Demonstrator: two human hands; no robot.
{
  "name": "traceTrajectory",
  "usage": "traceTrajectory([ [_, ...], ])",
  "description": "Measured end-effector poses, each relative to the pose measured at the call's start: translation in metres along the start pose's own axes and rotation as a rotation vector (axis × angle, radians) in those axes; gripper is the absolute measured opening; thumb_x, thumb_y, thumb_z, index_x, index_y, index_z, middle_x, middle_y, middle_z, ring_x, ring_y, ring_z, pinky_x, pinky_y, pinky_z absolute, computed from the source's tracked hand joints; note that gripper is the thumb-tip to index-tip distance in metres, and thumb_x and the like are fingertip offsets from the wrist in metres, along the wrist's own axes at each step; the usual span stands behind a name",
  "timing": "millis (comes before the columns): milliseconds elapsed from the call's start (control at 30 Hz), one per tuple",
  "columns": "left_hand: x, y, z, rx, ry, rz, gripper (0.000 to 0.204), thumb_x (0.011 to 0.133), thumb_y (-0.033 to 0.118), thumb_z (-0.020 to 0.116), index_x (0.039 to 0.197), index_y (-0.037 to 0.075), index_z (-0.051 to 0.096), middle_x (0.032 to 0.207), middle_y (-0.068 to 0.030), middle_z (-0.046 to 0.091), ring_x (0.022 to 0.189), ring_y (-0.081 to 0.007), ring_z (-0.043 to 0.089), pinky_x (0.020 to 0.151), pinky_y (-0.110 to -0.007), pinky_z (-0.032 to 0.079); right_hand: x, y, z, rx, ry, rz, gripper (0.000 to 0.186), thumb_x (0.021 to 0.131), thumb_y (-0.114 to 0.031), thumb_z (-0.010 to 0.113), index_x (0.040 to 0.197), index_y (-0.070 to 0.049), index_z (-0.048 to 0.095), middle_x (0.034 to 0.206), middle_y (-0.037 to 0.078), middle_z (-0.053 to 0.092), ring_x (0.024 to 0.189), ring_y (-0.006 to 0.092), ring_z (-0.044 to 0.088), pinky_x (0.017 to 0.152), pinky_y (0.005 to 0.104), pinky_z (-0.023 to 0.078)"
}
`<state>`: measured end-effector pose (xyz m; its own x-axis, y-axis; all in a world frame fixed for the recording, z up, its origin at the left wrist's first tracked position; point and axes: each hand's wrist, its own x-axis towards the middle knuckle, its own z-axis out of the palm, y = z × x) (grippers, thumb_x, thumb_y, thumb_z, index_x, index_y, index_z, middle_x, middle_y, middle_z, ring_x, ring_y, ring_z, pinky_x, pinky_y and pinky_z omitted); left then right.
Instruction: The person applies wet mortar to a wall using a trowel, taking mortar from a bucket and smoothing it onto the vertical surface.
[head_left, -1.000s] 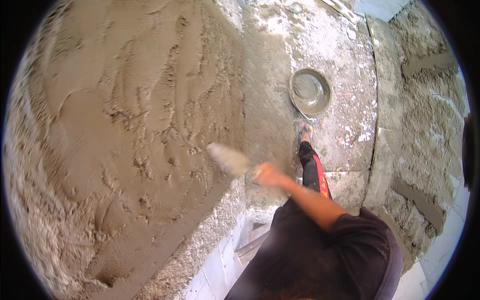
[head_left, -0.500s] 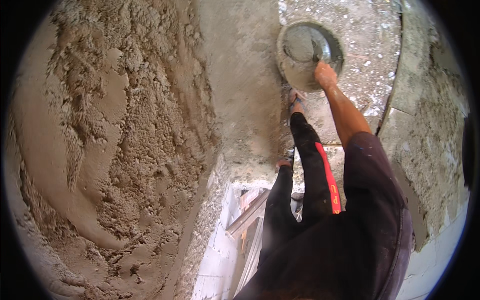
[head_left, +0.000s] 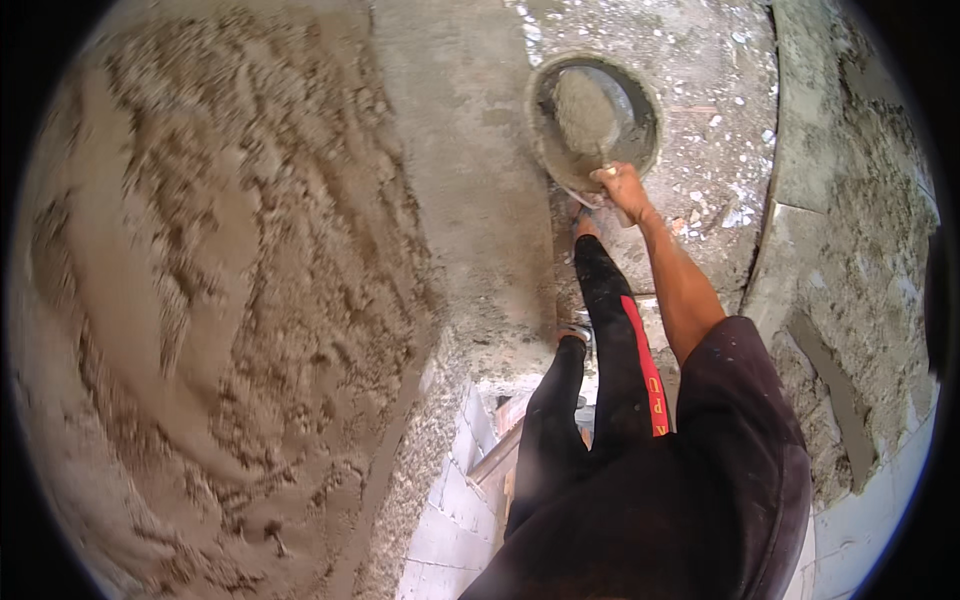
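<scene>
My right hand point(head_left: 622, 190) is closed round the handle of a trowel point(head_left: 603, 156). A rounded heap of wet grey mortar point(head_left: 585, 108) covers its blade, which is over the round bucket point(head_left: 648, 152). Inside the bucket, more mortar shows around the trowel. The hand is at the bucket's near rim, and the bare right forearm reaches up to it from a dark sleeve. My left hand is out of the picture.
Rough wet mortar point(head_left: 300, 250) covers the wide surface on the left, with smoother streaks. A smooth concrete strip point(head_left: 470, 200) runs beside it. White flecks dot the ground point(head_left: 700, 190) around the bucket. Pale blocks point(head_left: 450, 530) and a timber piece point(head_left: 497, 455) lie below.
My right hand has drawn back toward me, lifting the trowel out of the bucket's mortar with a heap on its blade. The view has shifted slightly.
</scene>
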<state>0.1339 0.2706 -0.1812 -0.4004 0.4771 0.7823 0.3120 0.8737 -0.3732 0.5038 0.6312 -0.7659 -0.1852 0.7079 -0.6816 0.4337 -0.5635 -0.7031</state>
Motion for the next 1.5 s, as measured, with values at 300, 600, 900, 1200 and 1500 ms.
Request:
traceTrajectory([
  [300,0.002,-0.04,-0.018,0.088,0.203,-0.116,0.072,0.101,0.052,0.024,0.151,0.001,0.013,0.157,-0.023,0.006,0.145,-0.0404,0.002,0.115,-0.057,0.01,-0.147,-0.107,-0.014,0.603,0.212,0.044,0.014,0.089,-0.015,0.062,0.094,-0.003,0.058,0.062,0.001,0.052,0.051,0.0091,0.051,0.044,0.0239,0.039],
  [600,0.004,-0.034,-0.002,-0.003,0.219,-0.156,0.072,0.101,0.052,0.024,0.151,0.001,0.012,0.157,-0.0228,0.006,0.145,-0.0404,0.001,0.115,-0.057,0.009,-0.047,-0.066,0.226,0.014,0.915,0.303,0.023,0.083,-0.023,0.067,0.082,-0.001,0.063,0.078,0.014,0.066,0.071,0.03,0.064,0.065,0.0445,0.05],
  [900,0.009,-0.035,0.015,0.059,0.14,-0.157,0.072,0.101,0.052,0.024,0.151,0.002,0.011,0.157,-0.0227,0.005,0.145,-0.0404,0.0,0.115,-0.057,0.009,-0.093,-0.12,0.256,-0.073,0.253,-0.12,0.038,0.084,-0.023,0.068,0.107,0.006,0.059,0.081,0.027,0.065,0.081,0.0449,0.065,0.069,0.0476,0.051],
  [1200,-0.019,-0.001,0.05,0.134,0.103,-0.055,0.072,0.101,0.052,0.024,0.151,0.002,0.01,0.157,-0.0225,0.004,0.145,-0.0405,-0.001,0.115,-0.057,0.009,0.111,-0.069,0.332,-0.108,0.071,0.001,0.041,0.084,-0.023,0.065,0.113,0.006,0.059,0.101,0.029,0.065,0.098,0.0425,0.063,0.08,0.0477,0.049],
  [1500,-0.012,-0.022,0.038,0.129,0.153,-0.133,0.072,0.101,0.052,0.024,0.152,0.002,0.01,0.158,-0.0223,0.003,0.145,-0.0405,-0.002,0.115,-0.057,0.009,0.015,-0.12,0.358,-0.037,-0.069,-0.043,0.035,0.083,-0.019,0.067,0.102,0.01,0.061,0.091,0.029,0.066,0.082,0.0395,0.067,0.071,0.0435,0.053],
])
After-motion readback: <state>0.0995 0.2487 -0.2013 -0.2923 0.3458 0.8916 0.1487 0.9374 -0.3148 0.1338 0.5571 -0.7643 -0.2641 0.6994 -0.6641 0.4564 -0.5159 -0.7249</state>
